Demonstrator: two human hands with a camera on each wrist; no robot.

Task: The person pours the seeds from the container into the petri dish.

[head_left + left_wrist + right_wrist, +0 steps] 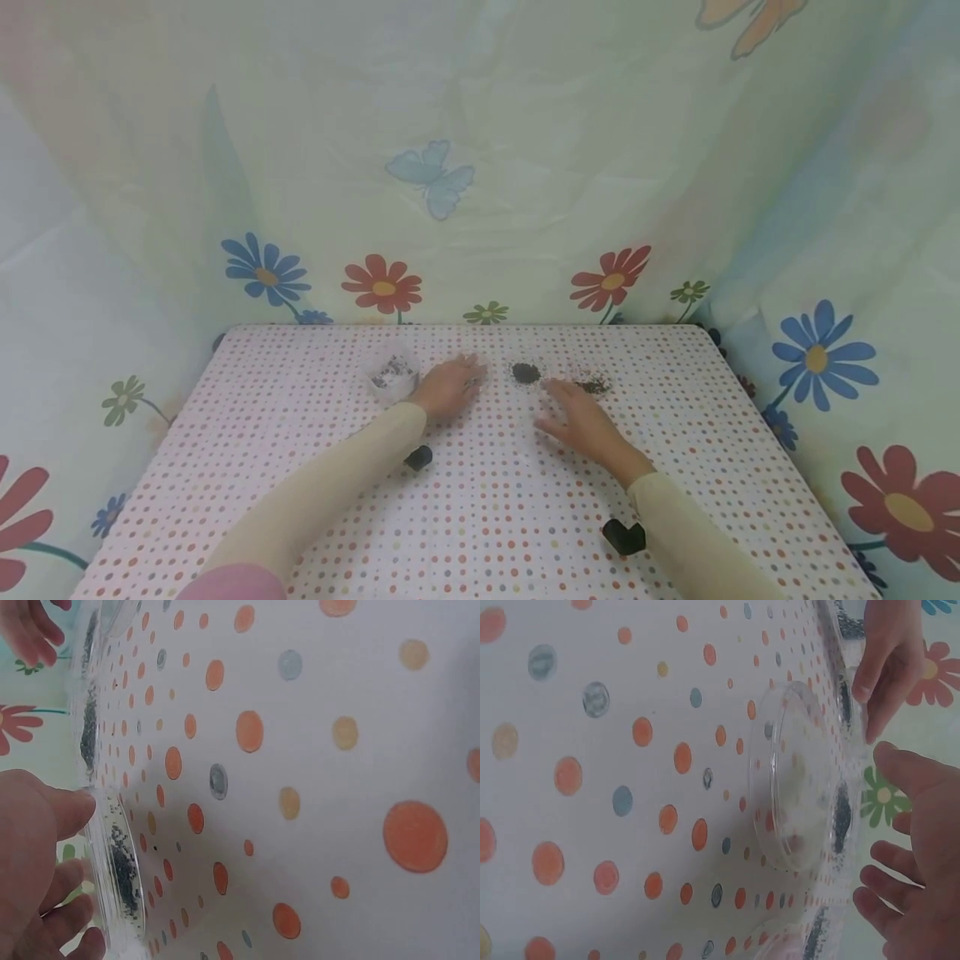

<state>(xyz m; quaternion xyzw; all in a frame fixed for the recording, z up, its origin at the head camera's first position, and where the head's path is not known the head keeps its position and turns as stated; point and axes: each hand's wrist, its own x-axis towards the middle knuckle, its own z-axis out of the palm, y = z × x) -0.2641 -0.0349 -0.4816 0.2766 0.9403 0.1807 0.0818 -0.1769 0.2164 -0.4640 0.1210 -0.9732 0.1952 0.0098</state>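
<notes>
My left hand [450,387] reaches over a clear petri dish [124,874] holding black grains. In the left wrist view the thumb lies at one end of the dish's rim and the curled fingertips come down to it along the other side. My right hand [588,425] is held over the table with thumb and fingers spread, nothing between them. Near it, in the right wrist view, is a clear round dish or lid [799,787] without grains. Beyond the right fingertips lie two piles of black grains, one central [527,372] and one to the right [594,386].
Left of my left hand stands another clear dish [395,377] with scattered dark grains. A dotted cloth [480,533] covers the table, whose far edge meets a hanging flowered curtain [487,242]. Black pieces [624,537] sit by both forearms.
</notes>
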